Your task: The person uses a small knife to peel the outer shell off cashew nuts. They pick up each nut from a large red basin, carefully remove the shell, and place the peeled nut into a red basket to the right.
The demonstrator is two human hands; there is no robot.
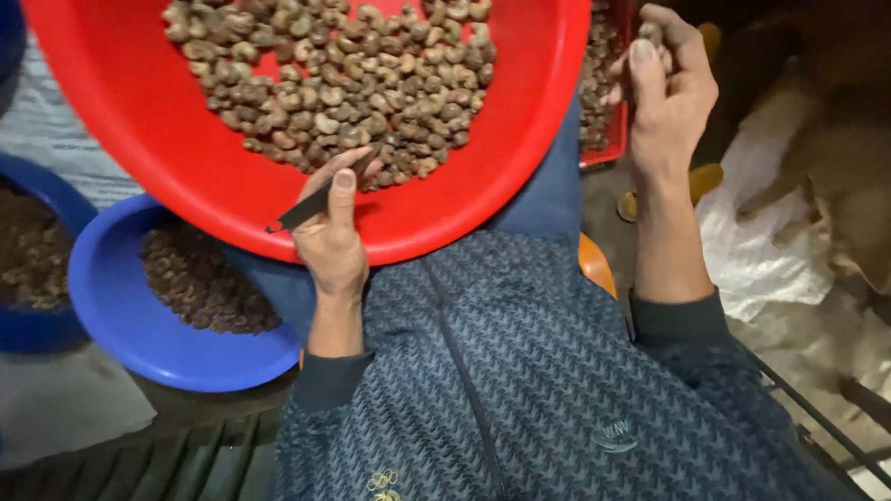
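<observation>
left hand (330, 235): on the near rim of the red basin (160, 143), fingers curled shut around a thin dark tool (315, 200); thumb flat along the tool, tip end reaching into the nuts.
dark tool: slim, blade-like, lying slantwise over the basin's near edge; exact kind cannot tell.
right hand (667, 96): raised off the basin's right rim, fingers pinched closed on a small nut (648, 33) at the fingertips; apart from the basin.
red basin: big round plastic one resting on the lap, tilted toward the camera; cashew nuts (348, 74) piled in its far half, near half bare.
blue basin (128, 314): just left of the lap, partly under the red basin's edge, holds dark brown shell bits (199, 283).
second blue basin (38, 213): far left, touching the first, also full of dark material.
red crate (604, 93): behind the red basin's right rim, more nuts inside.
clothing: dark patterned zip jacket (511, 378), sleeves down to the wrists.
white sack (765, 237): on the floor at the right, crumpled.
</observation>
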